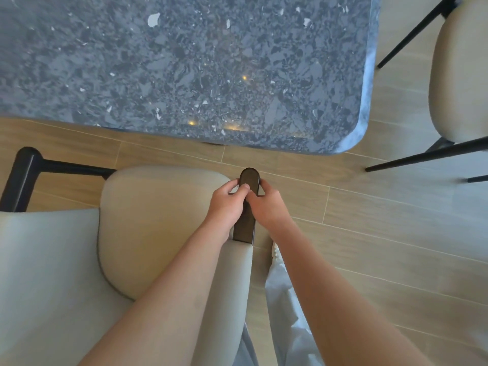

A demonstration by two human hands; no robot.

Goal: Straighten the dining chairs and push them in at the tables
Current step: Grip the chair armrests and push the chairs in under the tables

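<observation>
A beige upholstered dining chair (pixel 158 228) stands in front of me, its seat short of the blue-grey speckled stone table (pixel 184 70). Its right armrest (pixel 249 180) is dark wood with a rounded front end. My left hand (pixel 224 204) grips this armrest from the left, thumb over the top. From the right side, my right hand (pixel 266 204) grips the same armrest. The chair's left black armrest (pixel 23 175) shows at the far left. A strip of floor separates the seat from the table's near edge.
A second beige chair (pixel 459 75) with thin black legs stands at the table's right end, off its rounded corner. Light wood-look floor tiles (pixel 383 220) lie to the right. My pale trouser leg and shoe (pixel 280 286) stand beside the chair.
</observation>
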